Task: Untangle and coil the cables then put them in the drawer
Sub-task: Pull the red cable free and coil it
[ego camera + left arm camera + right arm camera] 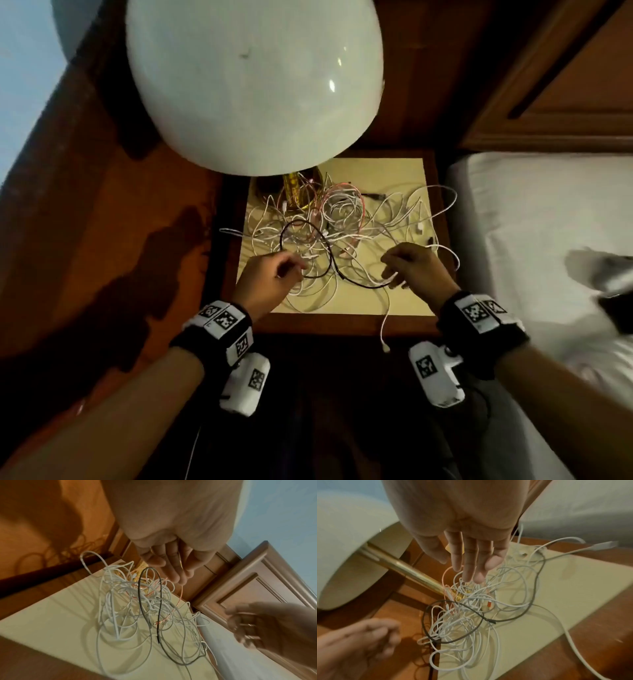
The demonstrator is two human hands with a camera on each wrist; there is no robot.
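White, pink and black cables (329, 236) lie tangled in a loose heap on the nightstand (404, 301).

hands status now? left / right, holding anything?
Left hand: fingers extended and relaxed in its wrist view, above the cable tangle; a thin pinkish strand crosses the fingers, but no grip shows.
Right hand: fingers straight, over the tangle, holding nothing.

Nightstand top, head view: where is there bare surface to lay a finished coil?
The far right corner of the nightstand top, beyond the cable tangle, is bare, as is the near right strip beside the right hand. The centre and the lamp base are crowded.
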